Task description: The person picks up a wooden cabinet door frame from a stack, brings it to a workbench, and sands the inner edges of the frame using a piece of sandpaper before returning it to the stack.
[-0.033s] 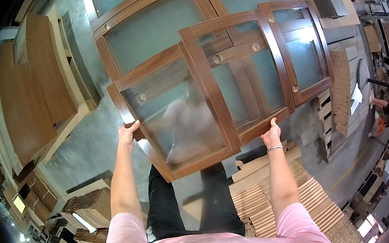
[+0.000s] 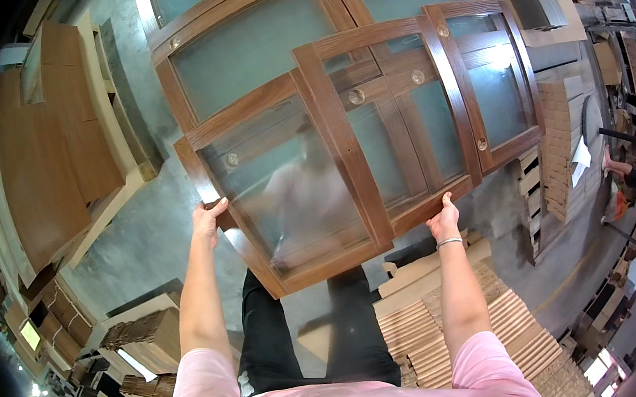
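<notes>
My left hand (image 2: 211, 222) is closed on the left edge of a brown wooden cabinet door (image 2: 373, 204) with a clear glass pane, thumb on top. With its thumb over the near rail, my right hand (image 2: 444, 221) grips a second glass-paned door (image 2: 433, 209) just to the right. These frames overlap, and a third glass-paned door (image 2: 479, 133) continues at the right. Beneath and beyond them lie larger wooden glass doors (image 2: 253, 108) with round clear discs on their frames. The fingers under both edges are hidden.
Brown panels (image 2: 44, 167) are stacked on a pallet at the left. Near my legs stand bundled cardboard pieces (image 2: 150, 339) and a corrugated stack (image 2: 442, 325). A dark grey block (image 2: 537, 5) and stacked boards (image 2: 563, 147) are at the right, with another person's leg (image 2: 619, 166) beyond.
</notes>
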The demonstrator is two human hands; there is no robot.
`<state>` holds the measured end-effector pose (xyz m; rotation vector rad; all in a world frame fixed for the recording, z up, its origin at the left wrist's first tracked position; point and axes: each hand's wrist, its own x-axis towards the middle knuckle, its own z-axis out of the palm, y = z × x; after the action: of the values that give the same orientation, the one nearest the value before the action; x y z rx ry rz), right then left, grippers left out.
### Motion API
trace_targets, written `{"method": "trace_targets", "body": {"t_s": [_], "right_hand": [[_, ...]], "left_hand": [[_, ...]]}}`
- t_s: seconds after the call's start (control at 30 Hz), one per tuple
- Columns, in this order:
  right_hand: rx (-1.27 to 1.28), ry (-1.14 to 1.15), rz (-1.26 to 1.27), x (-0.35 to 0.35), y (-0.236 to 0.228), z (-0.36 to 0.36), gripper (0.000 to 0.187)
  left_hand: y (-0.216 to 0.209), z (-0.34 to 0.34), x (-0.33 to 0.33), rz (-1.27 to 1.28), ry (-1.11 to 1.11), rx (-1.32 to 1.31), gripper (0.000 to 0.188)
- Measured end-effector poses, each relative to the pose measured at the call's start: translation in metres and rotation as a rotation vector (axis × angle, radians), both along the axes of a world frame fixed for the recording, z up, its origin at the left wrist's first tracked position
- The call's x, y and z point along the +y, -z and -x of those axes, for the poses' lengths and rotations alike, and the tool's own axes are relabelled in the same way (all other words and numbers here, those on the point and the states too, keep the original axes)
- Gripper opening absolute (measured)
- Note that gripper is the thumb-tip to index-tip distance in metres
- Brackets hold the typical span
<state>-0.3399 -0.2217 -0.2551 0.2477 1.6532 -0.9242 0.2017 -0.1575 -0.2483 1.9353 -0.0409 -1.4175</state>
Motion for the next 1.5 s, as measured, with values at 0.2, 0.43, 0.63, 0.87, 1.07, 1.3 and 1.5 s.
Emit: {"method": "trace_targets", "body": {"t_s": [0.2, 0.43, 0.63, 0.87, 1.07, 1.3, 1.5], "right_hand": [[0.043, 0.007, 0.068, 0.004, 0.004, -0.001, 0.053], [0.086, -0.006, 0.064, -0.001, -0.006, 0.002, 0.051], [0.169, -0.072, 0.084, 0.001, 0.005, 0.019, 0.058], [0.276, -0.08, 0.02, 0.015, 0.035, 0.012, 0.076], [0.27, -0.294, -0.114, 0.02, 0.031, 0.022, 0.087], [0.431, -0.293, -0.176, 0.009, 0.013, -0.002, 0.07], [0.624, -0.344, -0.183, 0.01, 0.016, -0.005, 0.058]], "left_hand": [[0.005, 0.001, 0.028, 0.048, -0.08, 0.057, 0.065], [0.008, -0.013, 0.031, 0.057, -0.032, 0.054, 0.068], [0.01, -0.031, 0.024, 0.083, 0.039, 0.044, 0.066], [0.003, -0.021, 0.017, 0.035, -0.042, 0.074, 0.055], [-0.007, -0.012, 0.011, 0.015, -0.115, 0.097, 0.046], [0.001, -0.015, 0.013, 0.032, -0.185, 0.079, 0.037], [0.011, -0.016, 0.016, 0.038, -0.238, 0.111, 0.041]]}}
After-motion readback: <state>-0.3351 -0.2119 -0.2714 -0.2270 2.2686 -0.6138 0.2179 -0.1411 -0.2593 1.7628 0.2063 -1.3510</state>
